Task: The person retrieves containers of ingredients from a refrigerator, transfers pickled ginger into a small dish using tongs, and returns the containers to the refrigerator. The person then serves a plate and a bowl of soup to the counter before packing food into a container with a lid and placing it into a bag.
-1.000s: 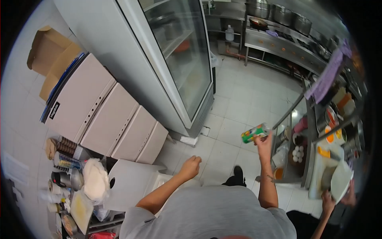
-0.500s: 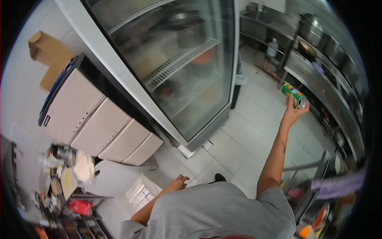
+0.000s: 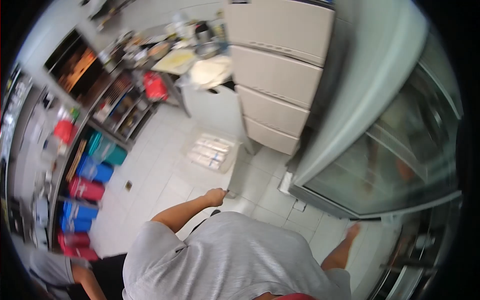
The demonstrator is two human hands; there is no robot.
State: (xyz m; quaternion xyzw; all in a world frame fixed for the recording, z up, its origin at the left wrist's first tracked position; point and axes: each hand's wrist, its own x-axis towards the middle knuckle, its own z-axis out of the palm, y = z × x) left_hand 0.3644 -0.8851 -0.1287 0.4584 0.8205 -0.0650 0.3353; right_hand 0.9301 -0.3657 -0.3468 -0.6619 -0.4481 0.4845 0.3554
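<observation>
My left hand (image 3: 216, 196) is in front of my body with its fingers curled closed, and no object shows in it. It is near the edge of a white stand, just below a clear plastic tray (image 3: 211, 151) of pale wrapped packs. Farther right, my right hand (image 3: 353, 231) hangs low beside the base of the glass-door fridge (image 3: 320, 172). Motion smears its fingers, and whatever it holds, if anything, cannot be made out. The green can is not visible in this view.
A beige drawer cabinet (image 3: 277, 65) stands beside the fridge. A cluttered counter with a yellow cutting board (image 3: 175, 61) is at upper left. Blue bins (image 3: 95, 169) and red bins (image 3: 86, 188) line the left shelves. A co-worker's arm (image 3: 87, 281) shows at lower left.
The view has swung left, shifting the cabinet and fridge rightward. My right hand has dropped from its outstretched position, and the green can is out of sight. A co-worker has come into view.
</observation>
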